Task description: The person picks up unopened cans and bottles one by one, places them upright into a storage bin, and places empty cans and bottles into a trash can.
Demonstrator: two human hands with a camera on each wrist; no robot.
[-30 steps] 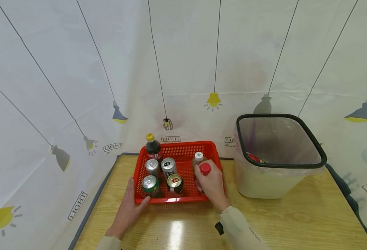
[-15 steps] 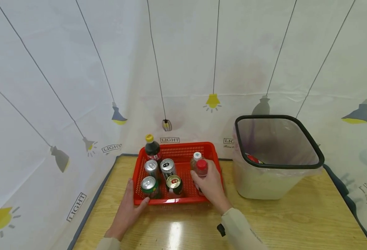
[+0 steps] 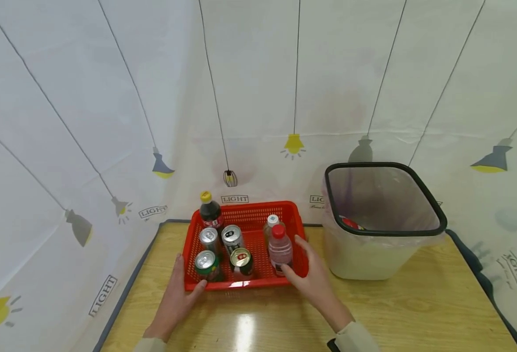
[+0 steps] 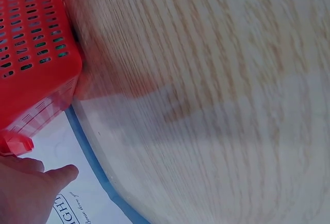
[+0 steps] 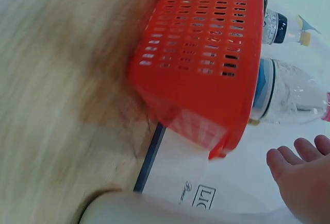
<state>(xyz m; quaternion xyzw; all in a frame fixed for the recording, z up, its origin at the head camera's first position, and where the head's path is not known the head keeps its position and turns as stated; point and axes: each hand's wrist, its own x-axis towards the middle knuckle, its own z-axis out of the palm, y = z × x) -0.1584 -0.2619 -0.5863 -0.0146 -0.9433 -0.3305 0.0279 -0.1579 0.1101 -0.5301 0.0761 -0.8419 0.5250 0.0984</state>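
Note:
My left hand [image 3: 175,293] rests against the front left corner of a red plastic basket [image 3: 258,282], its thumb at the front rim and its fingers along the left side. Over the basket's front right corner, my right hand [image 3: 316,283] is spread, apart from the red-capped clear bottle [image 3: 280,253] standing just left of it. A white-capped bottle [image 3: 272,222] is partly hidden behind that one. Further left in the basket stand a yellow-capped cola bottle [image 3: 211,211], two silver cans [image 3: 209,238], a green can [image 3: 206,264] and a dark can with a gold top [image 3: 241,261].
A tall bin [image 3: 364,259] with a black rim and a clear liner stands right of the basket; something red shows inside. Behind the wooden table [image 3: 425,303] hangs a pale sheet [image 3: 249,98] printed with lamps.
My right hand has let go of the red-capped bottle and drawn back to the right with spread fingers. The left hand keeps its place at the basket's corner.

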